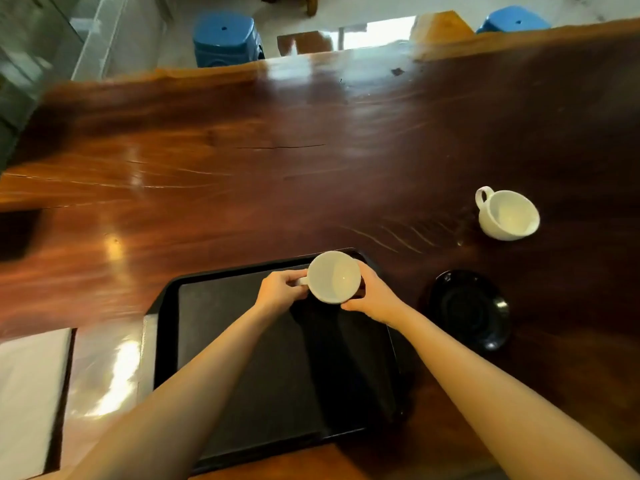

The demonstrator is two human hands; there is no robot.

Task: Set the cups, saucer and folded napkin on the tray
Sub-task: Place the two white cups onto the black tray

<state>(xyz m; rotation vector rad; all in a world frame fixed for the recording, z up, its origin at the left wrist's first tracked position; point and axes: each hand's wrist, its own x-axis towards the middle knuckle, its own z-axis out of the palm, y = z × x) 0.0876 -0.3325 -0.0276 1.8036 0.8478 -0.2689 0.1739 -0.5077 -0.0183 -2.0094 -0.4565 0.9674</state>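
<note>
Over the tray's far right corner: both my hands meet around a white cup [334, 277], its mouth turned up toward the camera.
Left hand [278, 289]: fingers pinched on the cup's handle, at the cup's 9 o'clock side.
Right hand [372, 294]: fingers curled against the cup's wall at its 3 o'clock side, thumb under the near edge; I read this as a firm hold.
Cup contact: I cannot tell whether its base touches the tray or hangs just above it.
Tray [225, 341]: black, rectangular, flat on the wooden table [242, 161], bare apart from my forearms crossing over it.
Second cup [507, 214]: white, on the table at 2 o'clock from the tray, well apart, handle pointing to 10 o'clock.
Saucer [469, 308]: black, on the table at 3 o'clock, just beside the tray's right edge.
Napkin [29, 393]: white, lying at 9 o'clock from the tray near the table's left edge.
Beyond the table at 12 o'clock: two blue stools [225, 38].
</note>
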